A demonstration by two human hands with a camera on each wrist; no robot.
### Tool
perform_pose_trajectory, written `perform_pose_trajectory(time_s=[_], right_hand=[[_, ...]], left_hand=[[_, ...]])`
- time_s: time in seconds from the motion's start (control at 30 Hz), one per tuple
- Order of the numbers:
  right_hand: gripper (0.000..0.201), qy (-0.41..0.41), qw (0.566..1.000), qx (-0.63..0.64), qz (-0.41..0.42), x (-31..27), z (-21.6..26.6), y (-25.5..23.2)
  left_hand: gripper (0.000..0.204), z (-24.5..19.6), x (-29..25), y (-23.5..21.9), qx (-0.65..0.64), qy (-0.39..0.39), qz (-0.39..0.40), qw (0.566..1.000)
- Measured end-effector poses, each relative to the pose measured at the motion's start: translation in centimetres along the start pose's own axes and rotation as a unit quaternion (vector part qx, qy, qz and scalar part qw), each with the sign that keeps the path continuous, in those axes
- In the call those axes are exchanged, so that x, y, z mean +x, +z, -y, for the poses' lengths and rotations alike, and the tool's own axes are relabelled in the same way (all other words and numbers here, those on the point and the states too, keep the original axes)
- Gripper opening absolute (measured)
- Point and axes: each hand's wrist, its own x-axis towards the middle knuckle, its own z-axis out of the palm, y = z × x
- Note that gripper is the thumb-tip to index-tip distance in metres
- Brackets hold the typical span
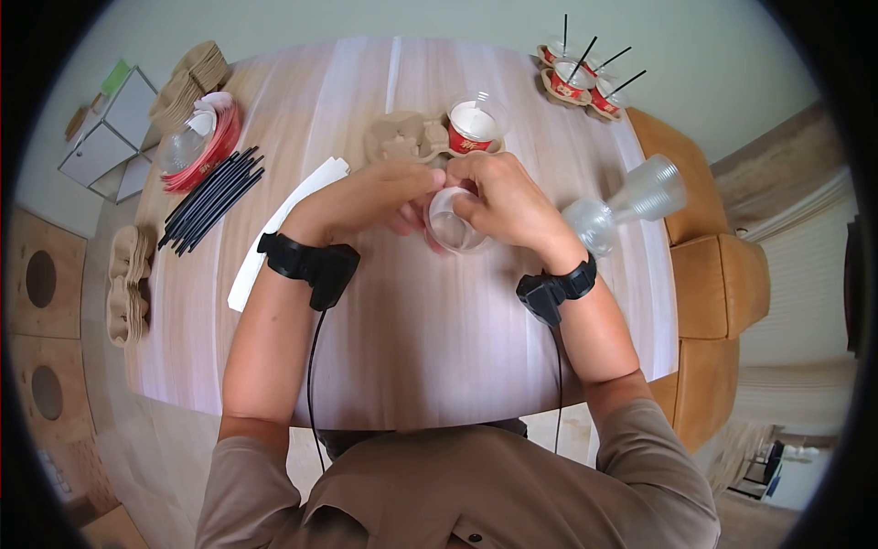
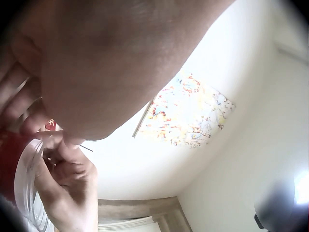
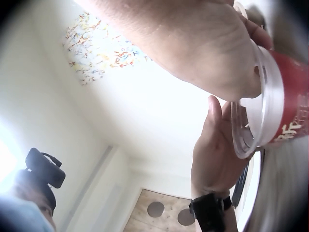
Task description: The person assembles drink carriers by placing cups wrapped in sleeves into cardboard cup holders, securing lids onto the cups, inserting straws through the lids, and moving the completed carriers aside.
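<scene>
In the head view a clear plastic cup (image 1: 455, 229) sits between both hands over the middle of the table, its open mouth toward me. The right wrist view shows a red sleeve (image 3: 293, 92) with pale lettering around it. My right hand (image 1: 512, 199) pinches the cup's rim, thumb inside and fingers outside. From the other side my left hand (image 1: 380, 197) holds the cup, several fingers curled along its wall. The fingertips of both hands come close together at the far rim. Beyond them a red-sleeved cup (image 1: 468, 137) stands in a cardboard carrier (image 1: 402, 137).
Stacked clear cups (image 1: 649, 190) lie at the right. Black straws (image 1: 210, 201), red sleeves (image 1: 222, 146) and cardboard carriers (image 1: 187, 87) are at the left, near a white strip (image 1: 283, 238). Filled carriers (image 1: 581, 87) with straws stand at the back right. A brown sofa (image 1: 718, 265) adjoins the table.
</scene>
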Motion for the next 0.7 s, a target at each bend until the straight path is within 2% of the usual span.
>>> perform_pose_trajectory(time_s=[0.43, 0.63, 0.7], right_hand=[[0.012, 0.043, 0.999, -0.016, 0.007, 0.2, -0.1, 0.0], [0.011, 0.019, 0.999, -0.047, 0.005, 0.2, -0.7, 0.0], [0.011, 0.019, 0.998, -0.051, 0.011, 0.2, -0.8, 0.0]], left_hand=[[0.047, 2.4, 1.9, -0.2, 0.023, 0.008, 0.020, 1.000], [0.046, 1.8, 1.8, -0.3, 0.027, -0.001, 0.015, 1.000], [0.036, 1.4, 2.4, -0.8, 0.125, 0.063, -0.184, 0.973]])
